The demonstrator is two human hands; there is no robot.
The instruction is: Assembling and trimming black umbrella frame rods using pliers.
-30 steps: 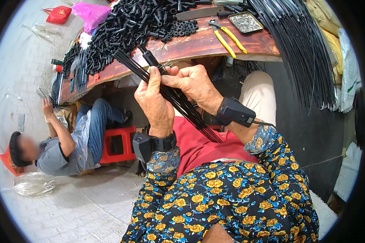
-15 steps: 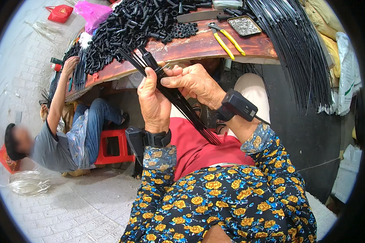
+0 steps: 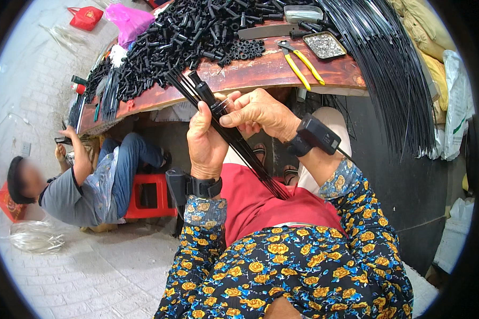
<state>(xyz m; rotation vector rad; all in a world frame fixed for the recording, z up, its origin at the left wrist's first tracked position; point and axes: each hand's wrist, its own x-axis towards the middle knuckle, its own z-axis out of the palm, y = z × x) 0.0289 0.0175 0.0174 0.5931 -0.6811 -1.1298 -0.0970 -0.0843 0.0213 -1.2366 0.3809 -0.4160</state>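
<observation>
My left hand (image 3: 205,144) is closed around a bundle of thin black rods (image 3: 245,153), its thumb pointing up along them. The rods slant from the table edge down to my lap. At their upper end a black plastic tube (image 3: 201,87) sticks out beside the rod tips, with a collar-like part at my left thumb. My right hand (image 3: 266,115) is closed, thumb against bent fingers, right at this collar. A thin shiny bit, perhaps wire, shows there; what the fingers pinch is too small to make out.
On the wooden table (image 3: 239,77) lie heaped black plastic tubes (image 3: 183,45), yellow-handled pliers (image 3: 302,64), a tray of small metal pieces (image 3: 324,45) and many long black rods (image 3: 383,80). A co-worker (image 3: 80,186) sits at the left by a red stool (image 3: 149,196).
The view has shifted slightly. My hands stay at the collar, and the wire-like bit no longer stands out as clearly. The co-worker's raised hand has come down from the table.
</observation>
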